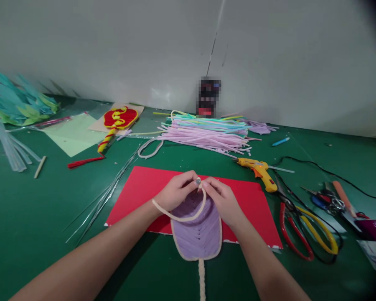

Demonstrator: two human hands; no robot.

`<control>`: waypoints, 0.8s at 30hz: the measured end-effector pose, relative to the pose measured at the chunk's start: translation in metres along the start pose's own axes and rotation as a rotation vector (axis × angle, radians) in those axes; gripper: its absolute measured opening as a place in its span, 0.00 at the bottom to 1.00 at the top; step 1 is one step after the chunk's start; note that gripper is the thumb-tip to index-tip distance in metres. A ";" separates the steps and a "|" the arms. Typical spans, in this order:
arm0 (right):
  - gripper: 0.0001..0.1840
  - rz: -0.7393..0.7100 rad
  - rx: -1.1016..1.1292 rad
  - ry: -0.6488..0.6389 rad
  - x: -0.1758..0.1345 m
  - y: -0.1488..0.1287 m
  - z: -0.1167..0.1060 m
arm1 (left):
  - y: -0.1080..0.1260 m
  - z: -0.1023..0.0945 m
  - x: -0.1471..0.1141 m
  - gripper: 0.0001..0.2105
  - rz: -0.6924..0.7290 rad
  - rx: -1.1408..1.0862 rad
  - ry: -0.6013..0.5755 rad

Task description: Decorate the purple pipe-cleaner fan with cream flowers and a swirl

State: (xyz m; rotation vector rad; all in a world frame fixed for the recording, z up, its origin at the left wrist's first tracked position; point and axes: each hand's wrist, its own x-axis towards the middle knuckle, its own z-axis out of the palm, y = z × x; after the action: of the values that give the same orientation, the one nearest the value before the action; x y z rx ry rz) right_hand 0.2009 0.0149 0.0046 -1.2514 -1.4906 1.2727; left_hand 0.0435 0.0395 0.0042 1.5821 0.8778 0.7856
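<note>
A purple fan made of pipe cleaners [196,234], edged in cream, lies with its twisted cream handle [201,278] toward me. Its far end is under my hands. My left hand [178,190] pinches a cream pipe cleaner [188,218] at the fan's far edge. From there the strip curls down over the fan and back across my left wrist. Close beside it, my right hand [221,198] pinches the same spot, thumb and finger pressed together. The fingers hide the exact join. Beneath lies a red sheet [250,209].
Pink and teal pipe cleaners [207,133] are piled behind. A yellow glue gun [260,169] and red-and-yellow pliers [301,225] lie right, near scissors [335,202]. Thin wires [109,190], a red fan [120,118] and glue sticks [12,144] are left. A blurred phone [208,98] leans on the wall.
</note>
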 end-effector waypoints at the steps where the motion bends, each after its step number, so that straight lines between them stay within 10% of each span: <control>1: 0.12 0.003 0.012 -0.003 0.000 0.000 0.000 | 0.000 0.000 0.000 0.10 0.000 0.018 -0.001; 24: 0.11 0.052 0.051 -0.002 0.002 0.004 -0.001 | -0.004 0.001 0.000 0.10 0.075 0.194 -0.011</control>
State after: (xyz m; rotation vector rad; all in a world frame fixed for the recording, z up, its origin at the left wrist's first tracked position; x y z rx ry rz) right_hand 0.2018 0.0174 0.0006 -1.2638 -1.4264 1.3378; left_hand 0.0440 0.0399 -0.0002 1.7970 0.9137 0.7619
